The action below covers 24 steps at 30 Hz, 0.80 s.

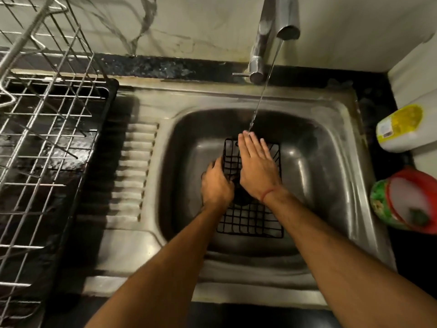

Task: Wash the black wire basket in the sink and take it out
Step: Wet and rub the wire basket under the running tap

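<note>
- black wire basket [250,216] sits in the steel sink [331,162], under the running tap
- left hand [216,183] grips its left rim, fingers curled
- right hand [256,166] lies flat, fingers straight
- tbh rub every wire, turn it under the stream

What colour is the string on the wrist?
Red, a thin band on the wrist of the right hand; the head view shows it.
</note>
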Each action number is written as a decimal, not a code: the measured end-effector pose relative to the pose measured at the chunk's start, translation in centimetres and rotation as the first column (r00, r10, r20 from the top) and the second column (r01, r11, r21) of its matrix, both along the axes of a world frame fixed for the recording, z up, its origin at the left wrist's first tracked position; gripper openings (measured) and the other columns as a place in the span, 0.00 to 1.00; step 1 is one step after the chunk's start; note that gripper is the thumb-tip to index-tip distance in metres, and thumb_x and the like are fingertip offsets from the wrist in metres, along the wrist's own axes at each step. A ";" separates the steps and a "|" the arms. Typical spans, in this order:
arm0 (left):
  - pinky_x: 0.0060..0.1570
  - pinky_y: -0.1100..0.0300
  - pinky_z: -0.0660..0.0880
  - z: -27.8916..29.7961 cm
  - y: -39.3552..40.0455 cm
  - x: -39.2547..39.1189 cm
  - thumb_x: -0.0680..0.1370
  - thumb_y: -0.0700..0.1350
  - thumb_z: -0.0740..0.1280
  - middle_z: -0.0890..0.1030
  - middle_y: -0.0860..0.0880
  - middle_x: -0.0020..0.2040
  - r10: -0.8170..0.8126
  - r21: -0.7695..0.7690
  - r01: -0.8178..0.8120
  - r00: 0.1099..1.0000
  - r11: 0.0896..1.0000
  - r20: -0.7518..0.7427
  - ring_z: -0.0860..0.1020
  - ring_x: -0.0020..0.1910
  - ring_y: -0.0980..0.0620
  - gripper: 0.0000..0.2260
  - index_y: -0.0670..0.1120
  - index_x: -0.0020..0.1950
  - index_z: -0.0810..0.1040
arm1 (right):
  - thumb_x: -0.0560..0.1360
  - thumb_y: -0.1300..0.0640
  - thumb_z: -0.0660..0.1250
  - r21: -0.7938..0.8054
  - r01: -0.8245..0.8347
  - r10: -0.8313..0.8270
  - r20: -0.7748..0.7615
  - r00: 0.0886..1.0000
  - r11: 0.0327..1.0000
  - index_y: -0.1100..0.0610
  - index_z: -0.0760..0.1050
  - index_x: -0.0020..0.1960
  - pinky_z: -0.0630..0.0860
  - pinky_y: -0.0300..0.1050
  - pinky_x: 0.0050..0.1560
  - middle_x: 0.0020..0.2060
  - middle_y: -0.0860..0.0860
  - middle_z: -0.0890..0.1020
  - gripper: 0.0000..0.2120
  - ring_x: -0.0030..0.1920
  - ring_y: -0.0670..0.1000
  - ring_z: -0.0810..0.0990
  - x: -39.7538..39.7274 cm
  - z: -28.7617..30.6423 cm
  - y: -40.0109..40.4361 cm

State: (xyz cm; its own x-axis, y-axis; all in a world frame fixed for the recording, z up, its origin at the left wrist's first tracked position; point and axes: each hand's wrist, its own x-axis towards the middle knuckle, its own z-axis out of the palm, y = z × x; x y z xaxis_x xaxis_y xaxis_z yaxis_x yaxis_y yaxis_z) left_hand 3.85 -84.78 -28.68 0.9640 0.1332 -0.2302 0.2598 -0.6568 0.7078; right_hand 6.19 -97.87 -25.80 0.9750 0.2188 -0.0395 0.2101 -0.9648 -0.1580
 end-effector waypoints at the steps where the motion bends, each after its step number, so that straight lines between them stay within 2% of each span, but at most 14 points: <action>1: 0.65 0.43 0.80 -0.2 0.1 -0.1 0.81 0.52 0.68 0.82 0.51 0.65 -0.003 -0.006 0.003 1.000 1.000 0.022 0.79 0.64 0.48 0.18 0.54 0.71 0.76 | 0.77 0.62 0.57 -0.040 -0.060 0.060 0.015 0.998 0.997 0.60 0.43 0.86 0.49 0.58 0.84 0.85 0.58 0.47 0.40 0.85 0.56 0.44 0.4 -0.4 0.5; 3: 0.64 0.43 0.80 -0.2 0.4 -0.2 0.83 0.49 0.68 0.82 0.50 0.62 -0.008 0.000 0.008 0.999 1.000 0.052 0.80 0.61 0.48 0.15 0.52 0.69 0.77 | 0.78 0.59 0.56 -0.100 -0.220 0.225 0.036 0.974 0.970 0.61 0.45 0.86 0.50 0.58 0.84 0.85 0.58 0.49 0.39 0.85 0.57 0.46 1.1 -1.0 0.7; 4: 0.63 0.43 0.80 -0.2 0.4 -0.2 0.82 0.51 0.68 0.82 0.50 0.62 -0.003 0.008 0.002 0.999 1.000 0.055 0.80 0.61 0.48 0.15 0.52 0.69 0.77 | 0.78 0.59 0.56 -0.112 -0.240 0.244 0.027 0.969 0.964 0.60 0.46 0.86 0.51 0.58 0.84 0.85 0.57 0.51 0.39 0.85 0.56 0.47 1.5 -1.0 0.4; 7: 0.64 0.42 0.81 0.2 0.4 -0.5 0.79 0.58 0.66 0.81 0.51 0.63 0.026 -0.004 -0.026 1.000 1.000 -0.003 0.80 0.62 0.47 0.20 0.54 0.69 0.76 | 0.80 0.58 0.58 -0.074 -0.017 0.020 0.033 0.999 0.997 0.61 0.49 0.85 0.53 0.58 0.84 0.84 0.59 0.56 0.37 0.85 0.57 0.51 1.6 -0.4 -0.3; 8: 0.64 0.42 0.81 0.3 0.4 -0.6 0.79 0.59 0.66 0.80 0.51 0.64 0.030 -0.003 -0.030 0.999 1.000 -0.011 0.80 0.62 0.47 0.20 0.55 0.69 0.76 | 0.80 0.57 0.57 -0.087 -0.020 0.023 0.034 0.999 0.996 0.62 0.49 0.85 0.52 0.59 0.84 0.84 0.60 0.56 0.37 0.85 0.58 0.51 1.4 -0.4 -0.1; 10: 0.64 0.42 0.81 0.3 0.4 -0.6 0.79 0.56 0.68 0.80 0.51 0.64 0.031 -0.001 -0.031 1.000 1.000 -0.006 0.80 0.62 0.47 0.19 0.54 0.69 0.75 | 0.79 0.56 0.54 -0.121 -0.170 0.173 0.011 0.985 0.978 0.62 0.47 0.85 0.51 0.58 0.84 0.85 0.59 0.53 0.37 0.85 0.57 0.49 1.1 -0.5 -0.2; 11: 0.64 0.42 0.81 0.3 0.3 -0.6 0.79 0.54 0.70 0.80 0.51 0.64 0.033 0.001 -0.033 0.999 0.999 -0.006 0.80 0.63 0.47 0.19 0.55 0.70 0.75 | 0.79 0.56 0.55 -0.115 -0.182 0.183 -0.003 0.983 0.977 0.61 0.47 0.86 0.50 0.57 0.85 0.85 0.58 0.53 0.37 0.85 0.56 0.49 1.1 -0.3 -0.5; 13: 0.65 0.42 0.81 0.2 0.4 -0.5 0.79 0.52 0.75 0.80 0.51 0.66 0.049 0.015 -0.049 0.999 0.999 -0.019 0.79 0.65 0.47 0.22 0.55 0.71 0.75 | 0.81 0.56 0.58 -0.068 -0.024 0.023 -0.021 1.000 0.997 0.61 0.49 0.86 0.50 0.57 0.85 0.85 0.58 0.55 0.36 0.85 0.56 0.50 1.5 0.2 -1.2; 14: 0.65 0.42 0.80 0.2 0.5 -0.5 0.78 0.51 0.76 0.80 0.51 0.66 0.052 0.024 -0.051 0.998 0.998 -0.024 0.79 0.65 0.47 0.23 0.54 0.72 0.75 | 0.81 0.55 0.58 -0.068 0.005 -0.006 -0.027 1.000 0.998 0.61 0.48 0.85 0.50 0.57 0.85 0.85 0.59 0.55 0.37 0.85 0.57 0.49 1.5 0.3 -1.5; 17: 0.65 0.43 0.80 0.2 0.4 -0.5 0.79 0.48 0.76 0.79 0.51 0.66 0.043 0.034 -0.043 0.999 0.999 -0.012 0.79 0.65 0.47 0.22 0.53 0.72 0.75 | 0.80 0.55 0.55 -0.109 -0.258 0.254 -0.049 0.966 0.960 0.59 0.46 0.86 0.50 0.56 0.85 0.85 0.58 0.47 0.37 0.85 0.56 0.45 0.8 -0.2 -1.8; 18: 0.65 0.44 0.80 0.3 0.4 -0.6 0.79 0.48 0.76 0.80 0.51 0.66 0.041 0.041 -0.042 0.999 0.998 0.002 0.79 0.65 0.48 0.22 0.53 0.72 0.75 | 0.80 0.55 0.55 -0.087 -0.270 0.266 -0.051 0.963 0.959 0.56 0.47 0.86 0.52 0.57 0.84 0.85 0.57 0.46 0.37 0.85 0.55 0.44 0.8 -0.2 -2.1; 19: 0.66 0.45 0.80 0.3 0.3 -0.5 0.79 0.48 0.76 0.80 0.51 0.66 0.046 0.046 -0.047 0.999 0.998 0.017 0.79 0.65 0.49 0.22 0.53 0.72 0.76 | 0.80 0.55 0.56 -0.074 -0.214 0.212 -0.045 0.976 0.974 0.53 0.48 0.86 0.53 0.58 0.84 0.85 0.56 0.45 0.36 0.85 0.56 0.44 0.8 -0.1 -2.4; 21: 0.67 0.47 0.79 0.2 0.3 -0.4 0.79 0.47 0.75 0.81 0.51 0.66 0.055 0.039 -0.056 0.998 0.998 0.036 0.79 0.65 0.50 0.22 0.52 0.73 0.76 | 0.80 0.53 0.56 -0.077 -0.129 0.126 -0.045 0.991 0.989 0.51 0.48 0.86 0.50 0.59 0.84 0.85 0.58 0.44 0.36 0.85 0.57 0.43 0.1 -0.3 -2.5; 24: 0.66 0.49 0.79 0.5 0.2 -0.4 0.80 0.44 0.75 0.81 0.50 0.66 0.063 0.041 -0.065 0.997 0.997 0.039 0.80 0.65 0.49 0.22 0.51 0.73 0.76 | 0.81 0.54 0.56 -0.043 -0.222 0.215 -0.120 0.969 0.974 0.53 0.44 0.87 0.45 0.52 0.85 0.85 0.55 0.47 0.37 0.85 0.53 0.47 -1.4 -1.0 -1.9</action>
State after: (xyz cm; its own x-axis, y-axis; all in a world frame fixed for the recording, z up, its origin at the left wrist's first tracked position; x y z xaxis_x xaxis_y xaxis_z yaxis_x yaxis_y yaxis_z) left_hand 3.46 -84.54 -28.22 0.9610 0.2038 -0.1868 0.2760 -0.6691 0.6900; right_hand 4.76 -99.77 -26.79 0.8921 0.4205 -0.1653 0.4008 -0.9054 -0.1402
